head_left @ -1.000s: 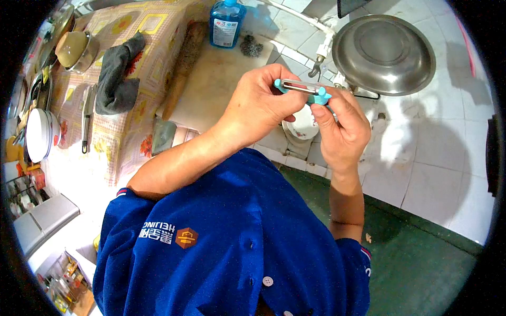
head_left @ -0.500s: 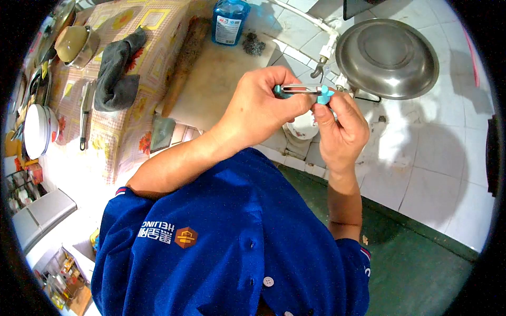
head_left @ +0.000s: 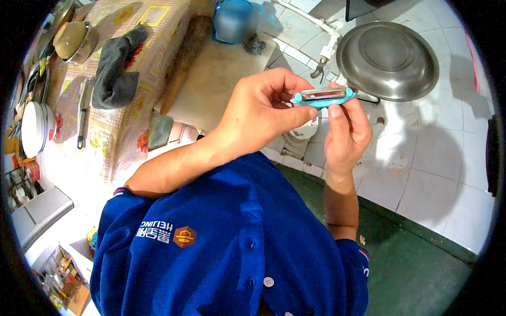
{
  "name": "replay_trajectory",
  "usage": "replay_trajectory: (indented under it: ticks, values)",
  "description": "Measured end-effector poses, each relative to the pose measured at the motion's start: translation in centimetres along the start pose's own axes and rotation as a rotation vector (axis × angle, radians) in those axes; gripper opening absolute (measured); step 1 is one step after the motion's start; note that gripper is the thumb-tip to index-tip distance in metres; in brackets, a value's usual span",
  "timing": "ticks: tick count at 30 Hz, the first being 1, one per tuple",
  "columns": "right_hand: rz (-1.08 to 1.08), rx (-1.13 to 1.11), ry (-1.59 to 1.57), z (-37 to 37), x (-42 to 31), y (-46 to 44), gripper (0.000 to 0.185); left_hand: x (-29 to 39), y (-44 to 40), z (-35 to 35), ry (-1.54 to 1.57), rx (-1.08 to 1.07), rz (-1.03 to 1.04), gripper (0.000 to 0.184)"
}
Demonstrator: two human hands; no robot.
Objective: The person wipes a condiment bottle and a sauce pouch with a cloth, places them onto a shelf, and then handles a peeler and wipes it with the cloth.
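Note:
Between both hands is a turquoise peeler (head_left: 323, 97) with a metal blade across its head. My left hand (head_left: 266, 105) is closed on its left end, the thumb stretched along the lower edge. My right hand (head_left: 347, 129) pinches the right end, thumb below and fingers behind. The blade side faces up toward me; any handle is hidden by the hands. Below the peeler, a white round thing (head_left: 304, 130) is partly covered by my left hand.
An overturned steel basin (head_left: 387, 60) lies at the upper right beside a tap (head_left: 319, 68). A blue bottle (head_left: 232, 21) and a scouring pad (head_left: 254, 45) sit by a pale slab (head_left: 211, 89). Leftward, a grey cloth (head_left: 117, 73) and a dark-handled utensil (head_left: 83, 113) lie on the patterned tablecloth (head_left: 153, 47).
The peeler has turned so its blade and turquoise frame show more fully. My right hand has shifted slightly right and down, and the hands are a little further apart.

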State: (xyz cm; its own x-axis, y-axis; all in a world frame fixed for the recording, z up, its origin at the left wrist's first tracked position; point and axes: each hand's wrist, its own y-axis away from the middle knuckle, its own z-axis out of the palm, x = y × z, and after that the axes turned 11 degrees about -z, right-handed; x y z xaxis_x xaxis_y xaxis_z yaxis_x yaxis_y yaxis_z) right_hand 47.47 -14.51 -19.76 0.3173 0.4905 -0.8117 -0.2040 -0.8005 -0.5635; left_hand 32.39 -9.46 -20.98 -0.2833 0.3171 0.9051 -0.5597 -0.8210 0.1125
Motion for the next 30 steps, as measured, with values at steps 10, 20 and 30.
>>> replay_trajectory:
  ticks: [10, 20, 30]
  values:
    - [0.031, -0.071, 0.207, 0.5, 0.2, -0.8, 0.009, -0.9, -0.2, -0.6, -0.103, 0.040, -0.029, 0.019]
    - [0.172, -0.081, 0.196, 1.4, -0.7, -0.7, 0.011, -1.7, -0.9, -1.9, 0.171, -0.029, -0.049, 0.013]
    - [0.184, -0.058, 0.179, 0.8, -0.3, -0.7, 0.021, -2.5, -1.2, -1.8, 0.393, -0.156, -0.243, 0.028]
